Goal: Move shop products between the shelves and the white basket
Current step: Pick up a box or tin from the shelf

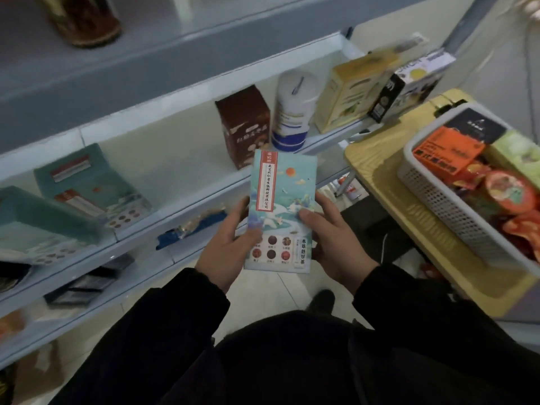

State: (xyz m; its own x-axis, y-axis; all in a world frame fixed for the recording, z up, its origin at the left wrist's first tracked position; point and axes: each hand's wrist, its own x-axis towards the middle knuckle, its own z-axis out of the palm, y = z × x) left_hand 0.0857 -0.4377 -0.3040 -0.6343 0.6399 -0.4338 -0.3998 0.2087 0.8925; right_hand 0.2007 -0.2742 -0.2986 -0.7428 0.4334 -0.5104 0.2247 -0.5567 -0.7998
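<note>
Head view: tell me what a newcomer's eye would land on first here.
The teal tea box held up at centre frame grabs the eye first, a red label strip running down its front. Next comes the white basket on the wooden table at right, packed with orange packets. On the shelf at left lie two matching teal boxes.

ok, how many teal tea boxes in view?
3. One teal box in the left hand and right hand, centre; a second box and a third box lie side by side on the middle shelf, at left. Others may be hidden past the left edge.
</note>
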